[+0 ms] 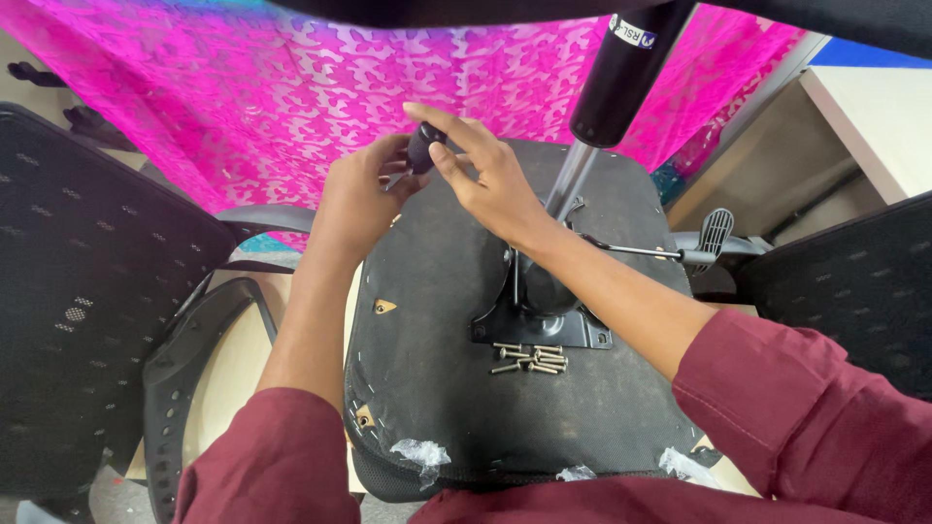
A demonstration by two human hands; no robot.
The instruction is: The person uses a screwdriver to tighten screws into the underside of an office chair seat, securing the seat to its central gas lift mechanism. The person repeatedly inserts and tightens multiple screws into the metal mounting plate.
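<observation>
Both hands, left hand [357,199] and right hand [485,180], pinch a dark screwdriver handle [421,147] above an upturned chair seat [437,320]; loose screws [529,359] lie nearer the body, best kept within reach.

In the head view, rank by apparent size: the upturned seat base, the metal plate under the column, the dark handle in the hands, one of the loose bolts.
Largest to smallest:
1. Seat base
2. Metal plate
3. Dark handle, partly hidden by both hands, so its place is unsure
4. One bolt
</observation>
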